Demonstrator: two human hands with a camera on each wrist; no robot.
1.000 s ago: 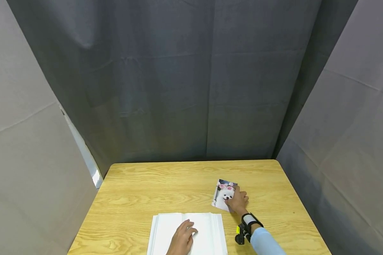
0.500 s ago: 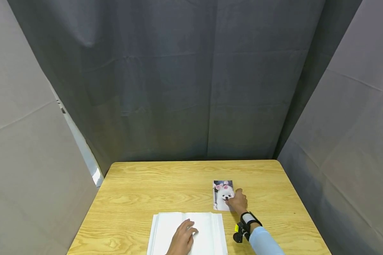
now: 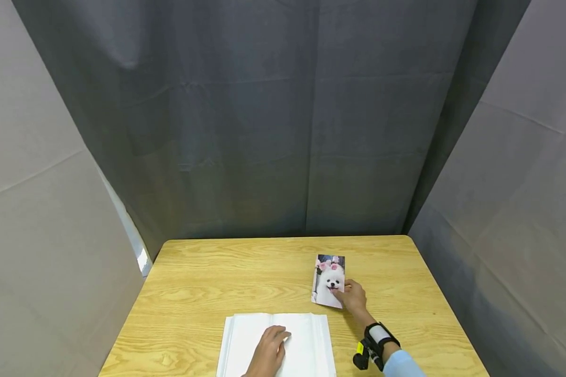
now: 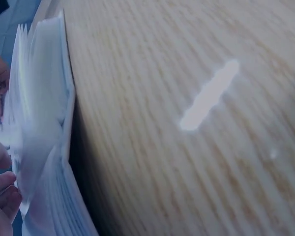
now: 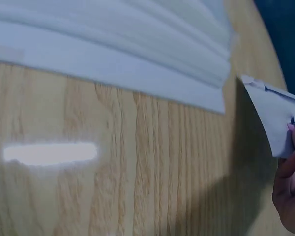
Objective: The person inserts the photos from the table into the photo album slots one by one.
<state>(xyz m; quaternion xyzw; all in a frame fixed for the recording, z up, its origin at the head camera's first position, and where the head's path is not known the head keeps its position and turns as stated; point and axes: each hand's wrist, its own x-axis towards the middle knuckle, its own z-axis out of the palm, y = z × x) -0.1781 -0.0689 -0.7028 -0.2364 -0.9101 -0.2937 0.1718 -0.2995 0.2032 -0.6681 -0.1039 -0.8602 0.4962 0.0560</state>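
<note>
A photo card point(image 3: 327, 283) of a white dog with pink flowers is pinched at its lower right edge by my right hand point(image 3: 352, 297). In the right wrist view the card point(image 5: 271, 117) is tilted and raised off the table, between thumb and curled fingers. Below and left of it lies an album point(image 3: 306, 345), spread wide at white pages. My left hand point(image 3: 267, 352) rests on the pages near the middle fold, fingers relaxed. The left wrist view shows the album's point(image 4: 44, 98) thick stack of pages from the side, with the left fingers at its far edge.
A light wood-grain table point(image 3: 193, 293) carries everything. A dark grey curtain point(image 3: 245, 131) hangs behind its far edge, with pale cloth panels point(image 3: 42, 235) at both sides. A strapped camera point(image 3: 370, 351) sits on the right wrist.
The right hand has turned the card and lifted it; the card now stands a little further up in the head view. The left hand has barely moved on the album.
</note>
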